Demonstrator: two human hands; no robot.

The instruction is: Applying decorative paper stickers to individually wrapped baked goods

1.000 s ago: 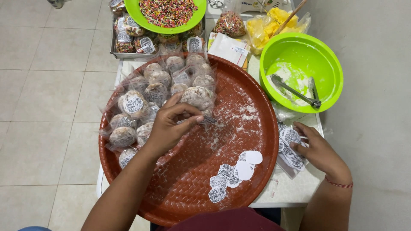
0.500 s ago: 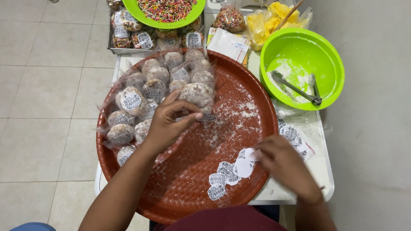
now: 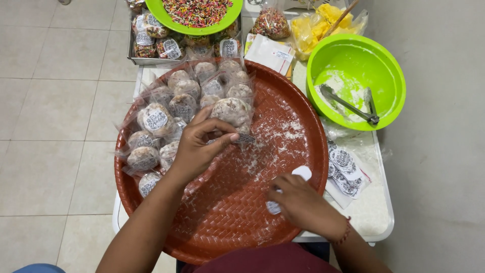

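Reaching in from the sheet of labels [image 3: 348, 169] off its outer side, the right hand [image 3: 303, 202] has crossed onto the woven tray [image 3: 283, 96] and now covers the loose round stickers [image 3: 302, 172], fingers curled down as if pinching one up; whether it has a sticker free I cannot tell. Meanwhile the left hand [image 3: 199, 146] has stayed put, thumb and fingers closed on the clear wrapped sweet [image 3: 231, 112] at the near edge of the heap of wrapped sweets [image 3: 172, 111] beyond its knuckles. Labelling looks to be the step in hand: the next move calls for carrying a peeled sticker across to the pinched wrapper and pressing it flat.
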